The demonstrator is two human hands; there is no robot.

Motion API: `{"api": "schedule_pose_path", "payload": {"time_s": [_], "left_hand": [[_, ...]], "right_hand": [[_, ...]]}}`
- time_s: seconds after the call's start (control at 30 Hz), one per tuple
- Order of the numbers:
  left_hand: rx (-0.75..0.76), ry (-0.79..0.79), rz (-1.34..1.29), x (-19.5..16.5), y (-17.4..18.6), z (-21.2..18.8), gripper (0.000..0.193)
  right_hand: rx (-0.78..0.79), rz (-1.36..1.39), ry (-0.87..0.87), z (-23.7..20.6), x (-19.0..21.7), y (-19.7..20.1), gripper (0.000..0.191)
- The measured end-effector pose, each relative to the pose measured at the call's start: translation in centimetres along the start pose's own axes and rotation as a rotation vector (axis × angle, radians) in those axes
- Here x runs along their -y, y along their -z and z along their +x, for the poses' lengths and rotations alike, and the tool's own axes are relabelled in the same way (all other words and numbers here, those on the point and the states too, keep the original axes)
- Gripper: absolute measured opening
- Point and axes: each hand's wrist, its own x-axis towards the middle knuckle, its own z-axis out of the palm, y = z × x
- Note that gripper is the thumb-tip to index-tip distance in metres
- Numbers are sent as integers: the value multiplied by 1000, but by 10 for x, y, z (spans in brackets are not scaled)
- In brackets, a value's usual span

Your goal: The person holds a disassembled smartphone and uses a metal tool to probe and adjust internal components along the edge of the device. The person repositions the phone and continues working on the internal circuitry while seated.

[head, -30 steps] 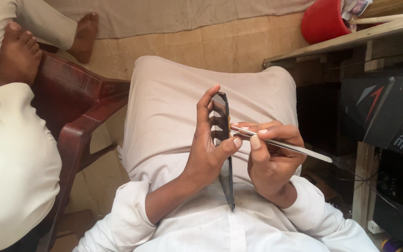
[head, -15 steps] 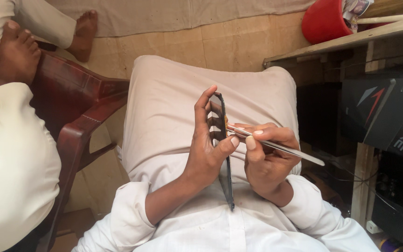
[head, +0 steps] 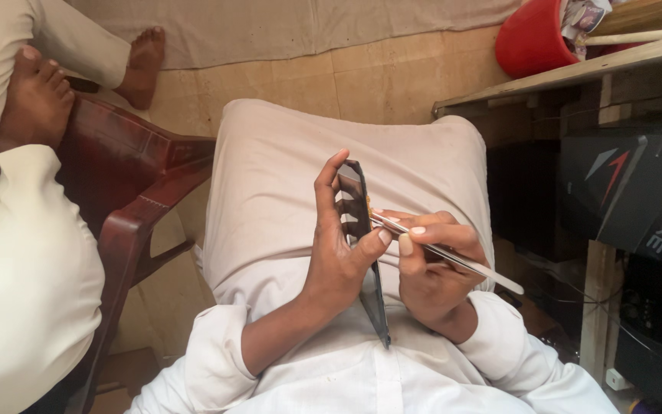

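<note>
Beige floor tiles (head: pixel 392 77) and a pale cloth spread over them lie behind a seated person's lap (head: pixel 285 176), which is draped in off-white fabric and fills the middle of the view.

Nearest the camera, just above the lap, the left hand (head: pixel 339 264) is closed around a thin dark phone (head: pixel 365 253) held on edge. Its thumb presses the near side, its fingers wrap round the far side, and the forefinger stands up along the phone's top edge.

Just right of the phone, the right hand (head: pixel 430 268) is curled shut on a slim metal tool (head: pixel 453 257), pinched between thumb and fingertips. The tool's tip touches the phone's right face near the left thumb, and its free end slants away to the right.

Left of the lap stands a dark red plastic chair (head: pixel 128 222), with another person's white-clad leg and bare feet beside it.

Farther off, right of the lap, a wooden shelf (head: pixel 568 73) carries a red bucket (head: pixel 534 38), and black boxes (head: pixel 630 192) sit beneath it.
</note>
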Motion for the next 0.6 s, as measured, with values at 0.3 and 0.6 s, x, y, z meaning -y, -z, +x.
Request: {"api": "schedule_pose_path", "payload": {"time_s": [0.3, 0.6], "left_hand": [[-1, -1, -22, 0, -1, 1, 97], [7, 6, -36, 2, -1, 1, 96]], "right_hand": [[26, 2, 36, 4, 0, 0, 18], [19, -3, 18, 6, 0, -1, 19]]}}
